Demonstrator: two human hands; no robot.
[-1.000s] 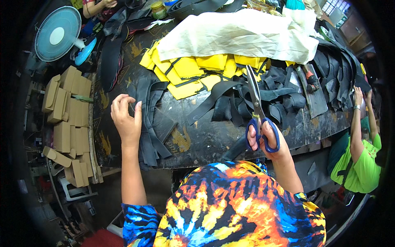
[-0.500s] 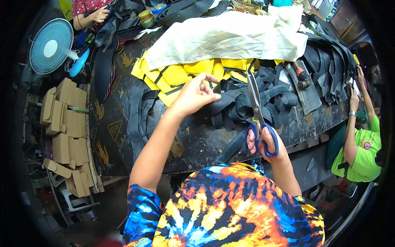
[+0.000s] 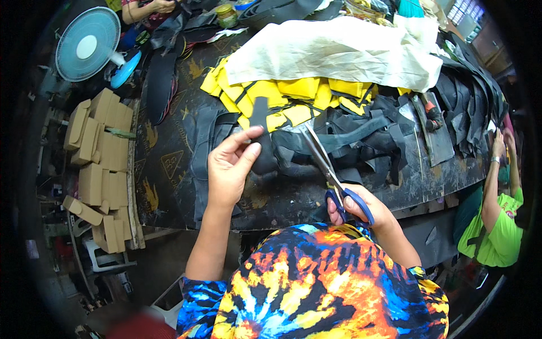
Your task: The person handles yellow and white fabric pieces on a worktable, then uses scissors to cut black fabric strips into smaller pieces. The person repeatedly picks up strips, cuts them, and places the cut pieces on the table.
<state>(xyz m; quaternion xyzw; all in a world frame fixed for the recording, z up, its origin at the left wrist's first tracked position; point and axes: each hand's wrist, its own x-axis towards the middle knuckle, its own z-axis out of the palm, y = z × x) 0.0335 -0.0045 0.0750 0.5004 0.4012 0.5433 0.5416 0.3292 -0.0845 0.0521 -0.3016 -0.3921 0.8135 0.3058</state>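
Note:
My left hand (image 3: 227, 169) is closed in a pinch, thumb and fingertips on a black rubbery strip (image 3: 260, 113) that stands up above the fingers. Its lower part hangs among dark pieces over the table. In my right hand (image 3: 372, 209) is a pair of scissors (image 3: 319, 155), with blue handles around the fingers. The blades point up and left toward a pile of black strips (image 3: 350, 138) and look nearly together. Behind the strips lie yellow pieces with black bands (image 3: 299, 114), partly covered by a white cloth (image 3: 333, 56).
A dark worktable (image 3: 169, 195) spreads under everything. Cardboard boxes (image 3: 90, 183) and a blue fan (image 3: 87, 45) stand at the left. A tool with a red-and-black handle (image 3: 432, 116) lies right, near stacked black sheets (image 3: 466, 121). Co-workers stand far left and at right in a green shirt (image 3: 499, 240).
My left hand has moved left and down and now pinches the black strip; before, it held nothing visible. The scissors have tilted left, their blades closer together. The view has shifted slightly.

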